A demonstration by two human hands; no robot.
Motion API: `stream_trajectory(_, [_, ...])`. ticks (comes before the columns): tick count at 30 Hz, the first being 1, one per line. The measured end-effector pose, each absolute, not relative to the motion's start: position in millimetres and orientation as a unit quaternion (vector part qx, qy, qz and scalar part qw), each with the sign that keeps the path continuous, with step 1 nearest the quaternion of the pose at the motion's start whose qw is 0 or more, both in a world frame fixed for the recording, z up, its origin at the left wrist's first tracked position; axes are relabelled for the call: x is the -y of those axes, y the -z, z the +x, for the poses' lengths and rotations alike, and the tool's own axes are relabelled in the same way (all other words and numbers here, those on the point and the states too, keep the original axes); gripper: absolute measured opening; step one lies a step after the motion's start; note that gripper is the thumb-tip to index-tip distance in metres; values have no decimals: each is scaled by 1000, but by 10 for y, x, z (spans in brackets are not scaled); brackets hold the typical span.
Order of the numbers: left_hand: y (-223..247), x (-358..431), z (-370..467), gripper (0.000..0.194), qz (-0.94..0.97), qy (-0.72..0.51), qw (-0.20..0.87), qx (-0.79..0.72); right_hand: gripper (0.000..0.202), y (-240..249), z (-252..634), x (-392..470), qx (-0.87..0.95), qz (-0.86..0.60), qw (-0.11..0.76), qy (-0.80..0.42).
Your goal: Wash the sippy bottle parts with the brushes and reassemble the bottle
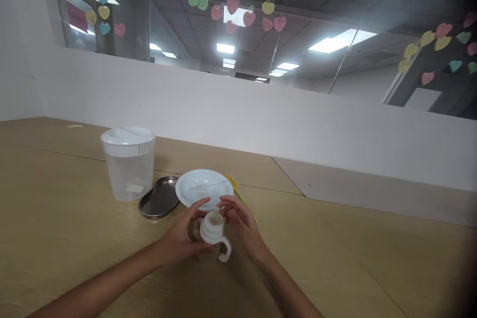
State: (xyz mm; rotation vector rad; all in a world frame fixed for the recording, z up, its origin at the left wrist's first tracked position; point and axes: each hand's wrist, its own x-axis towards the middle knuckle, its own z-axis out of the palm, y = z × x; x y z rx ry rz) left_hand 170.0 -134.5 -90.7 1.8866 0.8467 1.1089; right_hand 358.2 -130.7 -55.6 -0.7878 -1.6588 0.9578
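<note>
A baby bottle with a white collar, a curved white handle and a clear teat [212, 228] is in front of me, tilted with its top toward me. My left hand [182, 236] is wrapped round it from the left, thumb below and fingers behind. My right hand [240, 221] is at the bottle's upper right, its bent fingers apart with their tips beside the teat. Whether they touch the teat I cannot make out. Most of the bottle's body is hidden under the collar and behind my left hand.
Behind the hands is a white bowl [186, 186] with a thin line across it. Left of it lies a kidney-shaped metal tray [160, 201], beside a lidded translucent bucket [128, 171]. A yellow-green brush [241, 195] lies right of the bowl. A white wall [223, 114] bounds the table.
</note>
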Motion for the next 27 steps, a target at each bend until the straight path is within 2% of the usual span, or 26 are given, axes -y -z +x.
stream_trajectory(4, [897, 1346, 1700, 88, 751, -439, 382, -312, 60, 540, 3503, 1428, 728, -377, 449, -356])
stream_trajectory(14, [930, 1338, 1696, 89, 754, -432, 373, -323, 50, 422, 3591, 1376, 676, -304, 477, -471])
stream_trajectory(20, [903, 1346, 1702, 86, 750, -433, 374, -331, 44, 325, 3645, 1358, 603, -302, 541, -504])
stream_trajectory(27, [908, 1335, 1698, 87, 759, -424, 363, -336, 54, 183, 3714, 1405, 520, -264, 617, -528])
